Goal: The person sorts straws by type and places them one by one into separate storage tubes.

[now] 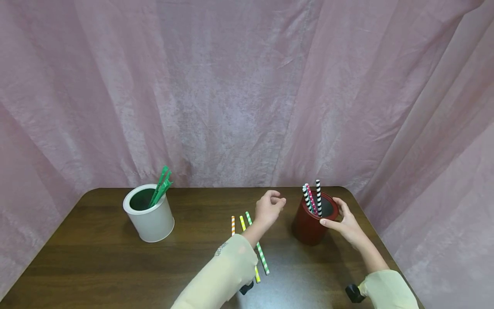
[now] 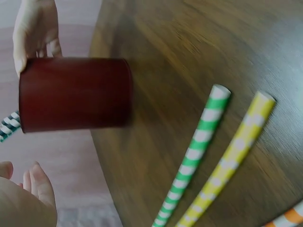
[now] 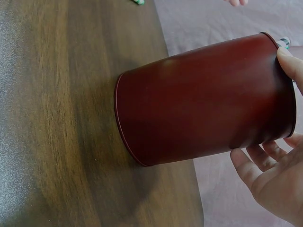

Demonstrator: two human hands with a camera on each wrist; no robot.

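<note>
My right hand (image 1: 347,225) grips the dark red cylindrical cup (image 1: 308,229) by its upper right side. In the right wrist view the thumb (image 3: 289,64) lies at the rim and the fingers are round the side. Several patterned paper straws (image 1: 318,197), black-and-white and pink, stand in the cup. My left hand (image 1: 269,209) is just left of the cup, fingers loosely bent and nothing in them. Below the left forearm lie a green striped straw (image 1: 263,258), a yellow straw (image 1: 257,274) and an orange striped straw (image 1: 233,225), partly hidden by the sleeve.
A white cup (image 1: 156,225) holding green strip-like items (image 1: 161,189) stands at the left of the brown wooden table (image 1: 96,266). Pink curtains (image 1: 231,94) hang behind the table's far edge and along the right side.
</note>
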